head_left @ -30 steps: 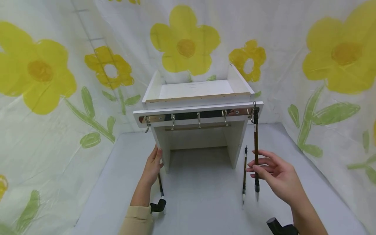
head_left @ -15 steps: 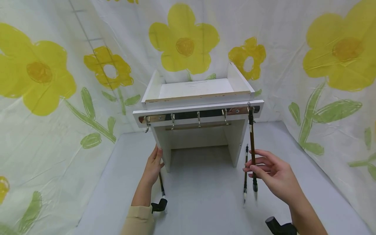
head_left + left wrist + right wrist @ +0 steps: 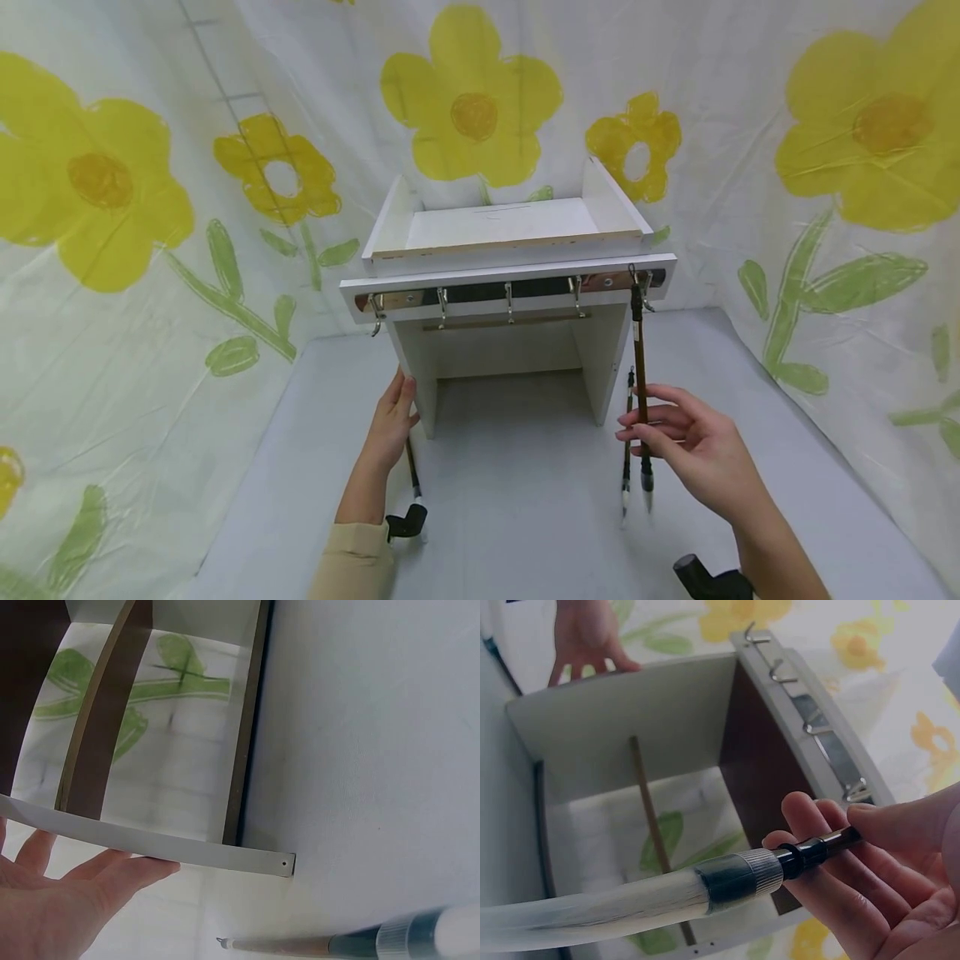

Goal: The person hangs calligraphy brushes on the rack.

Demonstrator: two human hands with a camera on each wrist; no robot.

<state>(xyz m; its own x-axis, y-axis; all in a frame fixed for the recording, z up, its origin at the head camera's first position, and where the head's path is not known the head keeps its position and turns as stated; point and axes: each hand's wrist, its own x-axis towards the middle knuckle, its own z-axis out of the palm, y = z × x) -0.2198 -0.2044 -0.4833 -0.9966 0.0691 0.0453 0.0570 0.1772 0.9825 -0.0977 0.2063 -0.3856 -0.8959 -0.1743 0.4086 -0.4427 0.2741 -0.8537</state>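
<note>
My right hand (image 3: 690, 446) pinches a brown calligraphy brush (image 3: 639, 350) near its lower end, between thumb and fingers. The brush stands nearly upright, tip down, with a clear cap (image 3: 630, 900) around its bristles. Its top cord loop overlaps the rightmost hook (image 3: 648, 302) of the metal hook rail (image 3: 540, 287). That rail runs along the front of a white shelf unit (image 3: 510, 242). Against the outside of the shelf's left side panel (image 3: 415, 375) rests my left hand (image 3: 390, 425), its fingers straight along the panel in the left wrist view.
A second brush (image 3: 627, 450) lies on the white table (image 3: 517, 508) beside the shelf's right panel. Another brush (image 3: 412, 471) lies at the left, partly behind my left hand. A flower-printed curtain (image 3: 472, 92) closes off the back and sides.
My right hand has shifted slightly left with the brush, and its loop has moved from the right side of the last hook to its left. The left hand stays on the panel.
</note>
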